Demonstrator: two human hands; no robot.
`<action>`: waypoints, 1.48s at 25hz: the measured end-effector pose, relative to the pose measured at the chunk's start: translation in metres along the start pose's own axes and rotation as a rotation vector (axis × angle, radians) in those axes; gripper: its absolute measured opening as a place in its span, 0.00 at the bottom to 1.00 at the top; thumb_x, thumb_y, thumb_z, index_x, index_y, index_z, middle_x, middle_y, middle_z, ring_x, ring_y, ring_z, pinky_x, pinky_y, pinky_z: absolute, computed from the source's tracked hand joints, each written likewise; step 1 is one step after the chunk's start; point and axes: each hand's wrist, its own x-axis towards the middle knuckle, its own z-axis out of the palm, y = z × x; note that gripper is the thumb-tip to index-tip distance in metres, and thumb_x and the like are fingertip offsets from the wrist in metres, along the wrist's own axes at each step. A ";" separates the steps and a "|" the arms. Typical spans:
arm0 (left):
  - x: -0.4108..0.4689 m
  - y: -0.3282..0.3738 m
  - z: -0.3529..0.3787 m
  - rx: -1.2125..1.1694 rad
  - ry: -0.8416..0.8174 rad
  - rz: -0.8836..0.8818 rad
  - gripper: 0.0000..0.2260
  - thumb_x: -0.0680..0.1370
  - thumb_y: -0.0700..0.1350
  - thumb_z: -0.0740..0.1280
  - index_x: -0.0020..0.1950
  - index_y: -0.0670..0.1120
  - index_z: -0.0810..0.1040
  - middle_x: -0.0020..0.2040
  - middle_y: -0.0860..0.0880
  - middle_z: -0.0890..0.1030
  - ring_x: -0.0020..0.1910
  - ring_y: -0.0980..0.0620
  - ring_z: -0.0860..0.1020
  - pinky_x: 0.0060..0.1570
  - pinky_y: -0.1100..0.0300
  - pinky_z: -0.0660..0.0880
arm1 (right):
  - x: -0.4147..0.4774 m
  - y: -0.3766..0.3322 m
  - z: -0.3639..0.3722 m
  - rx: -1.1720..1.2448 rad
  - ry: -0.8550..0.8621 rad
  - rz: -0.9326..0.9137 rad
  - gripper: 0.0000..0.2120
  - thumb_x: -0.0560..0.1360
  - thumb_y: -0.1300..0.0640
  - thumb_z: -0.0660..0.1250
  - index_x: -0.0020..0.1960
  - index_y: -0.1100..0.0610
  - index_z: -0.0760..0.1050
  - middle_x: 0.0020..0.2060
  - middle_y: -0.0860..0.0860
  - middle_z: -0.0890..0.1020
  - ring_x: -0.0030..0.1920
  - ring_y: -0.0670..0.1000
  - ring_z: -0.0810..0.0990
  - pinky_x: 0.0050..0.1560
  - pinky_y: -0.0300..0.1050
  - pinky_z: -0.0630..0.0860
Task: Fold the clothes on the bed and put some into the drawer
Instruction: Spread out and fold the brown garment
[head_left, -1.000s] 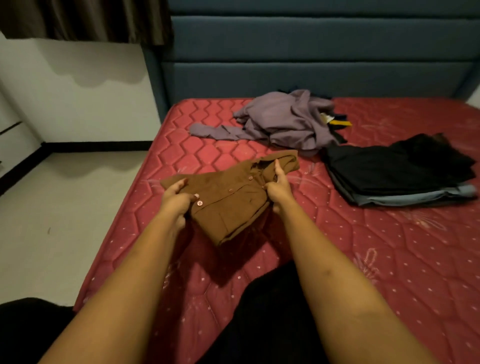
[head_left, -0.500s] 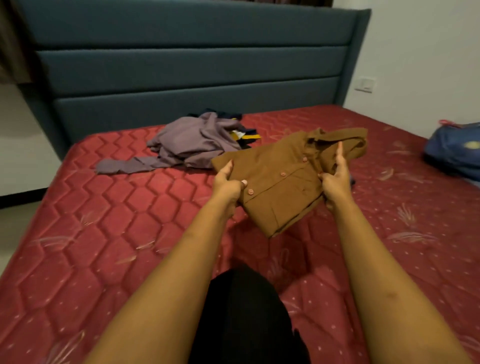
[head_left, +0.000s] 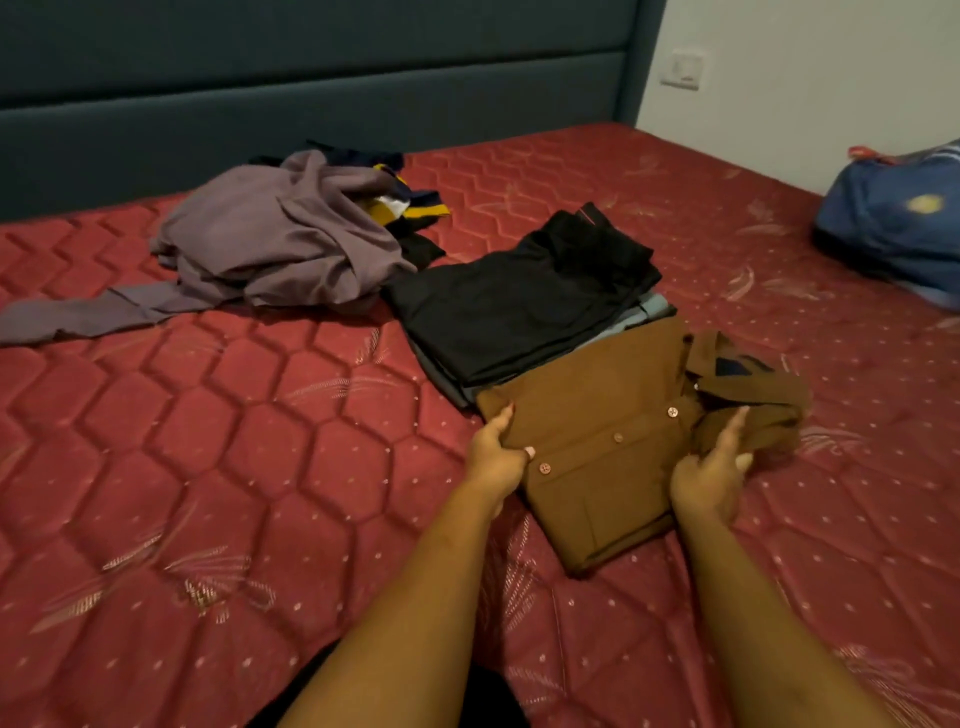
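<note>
Brown folded shirt (head_left: 608, 462), gripped at its sides by our left hand (head_left: 493, 460) and right hand (head_left: 711, 475), hangs over the bed (head_left: 260, 467); next, we judge, it goes squarely onto the dark stack (head_left: 519, 312) just beyond.

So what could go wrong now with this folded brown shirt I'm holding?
1. The left hand and right hand grip the folded brown button-up shirt only at its sides; its bunched collar end past the right hand could flop open.
2. Its far edge borders the stack of folded dark clothes; setting it down might knock that stack crooked.
</note>
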 end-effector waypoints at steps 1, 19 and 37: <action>-0.001 0.001 -0.001 0.004 -0.008 -0.005 0.31 0.75 0.28 0.65 0.76 0.44 0.62 0.69 0.49 0.70 0.59 0.56 0.73 0.58 0.68 0.69 | 0.002 -0.002 0.001 0.010 0.034 0.014 0.39 0.75 0.67 0.56 0.79 0.45 0.45 0.73 0.63 0.57 0.63 0.66 0.71 0.62 0.54 0.68; -0.012 -0.024 0.015 1.137 -0.102 0.255 0.30 0.80 0.63 0.50 0.79 0.56 0.44 0.79 0.54 0.42 0.77 0.52 0.39 0.74 0.43 0.41 | -0.012 -0.045 0.066 -0.742 -0.339 -0.450 0.27 0.81 0.41 0.45 0.78 0.45 0.48 0.78 0.49 0.52 0.78 0.53 0.45 0.74 0.61 0.42; -0.029 0.067 -0.335 1.138 0.713 0.037 0.32 0.80 0.55 0.57 0.79 0.52 0.44 0.80 0.51 0.43 0.77 0.47 0.38 0.68 0.30 0.41 | -0.166 -0.270 0.222 -0.510 -0.472 -0.922 0.31 0.79 0.51 0.59 0.79 0.48 0.50 0.79 0.50 0.47 0.78 0.53 0.42 0.74 0.62 0.41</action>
